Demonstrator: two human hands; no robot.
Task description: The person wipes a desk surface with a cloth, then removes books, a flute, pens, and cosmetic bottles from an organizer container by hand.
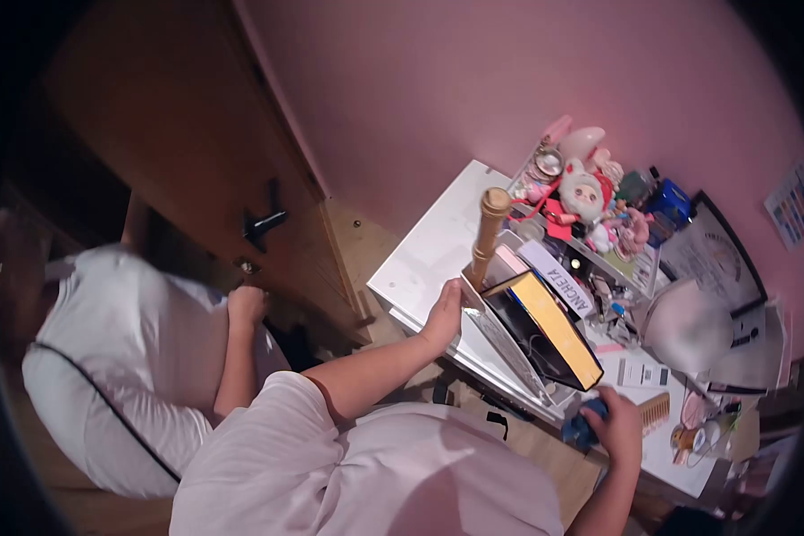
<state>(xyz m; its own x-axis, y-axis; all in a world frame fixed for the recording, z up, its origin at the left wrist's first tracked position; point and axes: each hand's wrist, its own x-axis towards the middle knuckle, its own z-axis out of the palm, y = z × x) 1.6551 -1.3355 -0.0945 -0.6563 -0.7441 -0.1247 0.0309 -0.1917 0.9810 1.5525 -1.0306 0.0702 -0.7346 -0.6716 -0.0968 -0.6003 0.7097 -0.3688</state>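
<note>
Left hand (446, 320) against pale organizer (507, 348), yellow-edged book (556, 329)

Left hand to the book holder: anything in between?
Nothing visible. The left hand is right at the end of the book holder. The wooden stick rises just past the fingers, not between them and the holder.

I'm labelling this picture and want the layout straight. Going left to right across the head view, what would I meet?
Door handle → left hand → upright wooden stick → right hand → comb → sheet on the wall.
</note>
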